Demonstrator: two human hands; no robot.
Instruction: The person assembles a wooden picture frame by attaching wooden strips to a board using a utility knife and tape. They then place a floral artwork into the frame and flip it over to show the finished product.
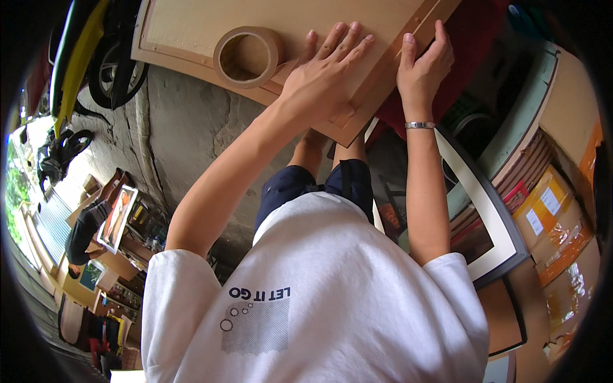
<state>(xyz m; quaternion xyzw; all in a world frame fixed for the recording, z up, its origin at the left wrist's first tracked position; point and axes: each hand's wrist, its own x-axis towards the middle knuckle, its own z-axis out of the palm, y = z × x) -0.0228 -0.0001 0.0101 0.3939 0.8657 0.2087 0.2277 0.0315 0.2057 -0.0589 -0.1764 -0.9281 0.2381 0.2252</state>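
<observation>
While left hand (329, 73) lies flat beside tape (271, 54), right hand (424, 70), apart, perhaps touches the panel (306, 14), frames (516, 236) nearby.

brown tape roll (274, 57); tan board (191, 32), reddish-brown edging (378, 89); white shirt (357, 274), grey dotted print (255, 327); navy shorts (284, 188).

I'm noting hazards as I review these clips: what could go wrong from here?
The tape roll sits close to the edge of the tan panel, so a nudge from the left hand could knock it off. The panel's corner points toward the person's legs and might bump them if the panel slides.
</observation>
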